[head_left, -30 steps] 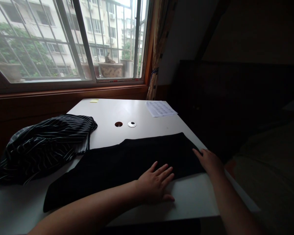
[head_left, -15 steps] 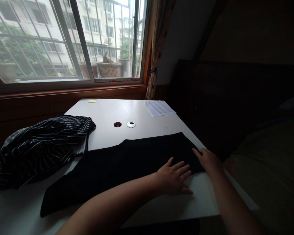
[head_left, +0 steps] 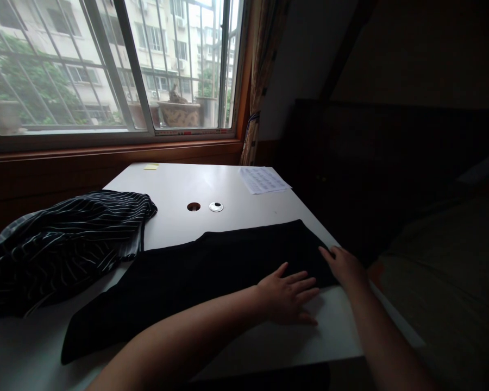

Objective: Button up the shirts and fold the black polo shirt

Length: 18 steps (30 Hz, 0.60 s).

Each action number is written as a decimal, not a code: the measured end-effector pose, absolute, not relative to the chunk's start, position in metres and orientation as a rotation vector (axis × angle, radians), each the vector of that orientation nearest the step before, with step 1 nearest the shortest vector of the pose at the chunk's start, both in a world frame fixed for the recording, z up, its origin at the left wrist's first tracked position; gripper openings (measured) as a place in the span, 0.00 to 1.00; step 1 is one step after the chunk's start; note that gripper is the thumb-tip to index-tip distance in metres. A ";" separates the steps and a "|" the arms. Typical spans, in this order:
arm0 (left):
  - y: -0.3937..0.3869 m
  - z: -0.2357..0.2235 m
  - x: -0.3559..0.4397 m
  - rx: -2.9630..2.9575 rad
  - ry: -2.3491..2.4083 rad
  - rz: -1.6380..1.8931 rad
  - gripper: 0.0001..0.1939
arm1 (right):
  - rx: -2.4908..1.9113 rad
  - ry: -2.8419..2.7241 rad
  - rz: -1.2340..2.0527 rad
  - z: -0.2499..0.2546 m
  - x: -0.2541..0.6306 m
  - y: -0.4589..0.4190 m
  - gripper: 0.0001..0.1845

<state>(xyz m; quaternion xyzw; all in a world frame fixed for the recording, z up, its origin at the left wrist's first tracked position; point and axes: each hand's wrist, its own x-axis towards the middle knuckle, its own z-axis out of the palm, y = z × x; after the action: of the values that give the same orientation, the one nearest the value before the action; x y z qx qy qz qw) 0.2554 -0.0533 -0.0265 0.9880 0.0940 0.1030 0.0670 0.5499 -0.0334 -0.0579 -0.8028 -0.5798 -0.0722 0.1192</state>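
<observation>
A black garment [head_left: 228, 260], long and flat like folded trousers, lies across the white table. Its wider end is at the right, and it narrows toward the lower left. My left hand [head_left: 287, 296] rests flat with spread fingers on its near edge, partly over the bare tabletop. At the garment's right end is my right hand [head_left: 346, 266], the thumb lying on the cloth and the other fingers curled at the edge, mostly hidden from view. Left of the garment is a crumpled black cloth with white stripes [head_left: 73, 239], apart from both hands.
The white table [head_left: 171, 184] stands below a barred window. Papers [head_left: 263, 180] lie at its far right corner and a yellow sticky note [head_left: 151, 166] at the far left. Two round cable holes, one with a silver cover [head_left: 216, 207], sit mid-table. A tied curtain [head_left: 255, 119] hangs behind.
The view has shifted slightly, so things appear a little farther left. Both hands keep almost the same place on the black garment, and it has not visibly changed shape.
</observation>
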 end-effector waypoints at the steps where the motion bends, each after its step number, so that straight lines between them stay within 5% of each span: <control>1: -0.051 -0.026 0.247 2.968 0.295 0.313 0.37 | -2.342 -1.697 -0.208 -0.058 0.551 -0.033 0.23; 18: 0.054 -0.018 0.068 2.985 0.844 0.197 0.29 | -2.407 -1.698 -0.204 -0.060 0.553 -0.031 0.23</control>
<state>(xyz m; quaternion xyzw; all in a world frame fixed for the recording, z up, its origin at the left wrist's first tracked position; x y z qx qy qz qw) 0.0681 0.0541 -0.0180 0.9602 0.2715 0.0635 0.0166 0.5529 -0.0309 -0.0599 -0.8115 -0.5725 -0.0689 0.0946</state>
